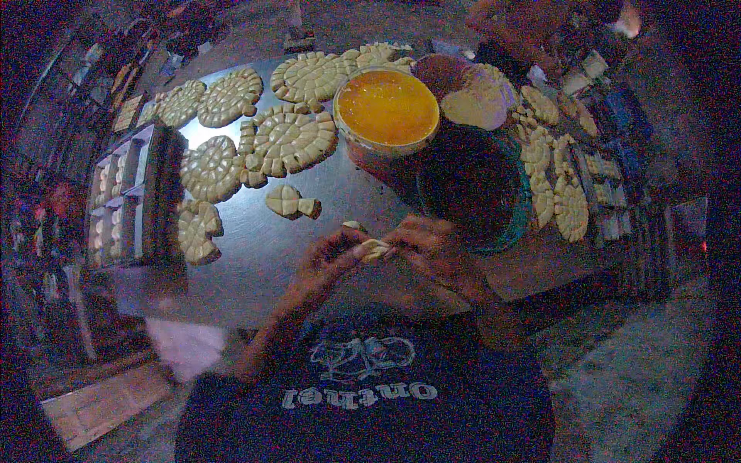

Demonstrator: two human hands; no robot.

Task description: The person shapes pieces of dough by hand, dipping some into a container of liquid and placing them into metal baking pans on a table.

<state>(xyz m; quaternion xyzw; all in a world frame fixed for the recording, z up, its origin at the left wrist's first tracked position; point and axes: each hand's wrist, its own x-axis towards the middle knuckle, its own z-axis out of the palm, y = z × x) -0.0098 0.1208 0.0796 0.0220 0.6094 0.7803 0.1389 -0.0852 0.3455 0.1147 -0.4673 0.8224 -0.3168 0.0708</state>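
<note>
A small pale piece of dough (376, 249) is pinched between the fingertips of both hands, above the near edge of a metal table (324, 185). My left hand (333, 253) closes on its left side, and my right hand (429, 241) grips the right side with bent fingers. Another pale bit (352, 224) shows just beyond the left fingers; whether it is held or lying on the table is unclear. Farther off, a few dough pieces (291, 202) sit together in a small cluster. Larger flat rounds of dough pieces (292, 139) lie packed side by side behind it.
A bucket of orange-yellow content (387, 108) stands mid-table, beside a dark tub with a teal rim (526, 204). At left is a compartmented tray (139, 174) with pale pieces in it. More dough (570, 208) lies at right, near stacked trays (610, 193). Another person (525, 31) is beyond the table.
</note>
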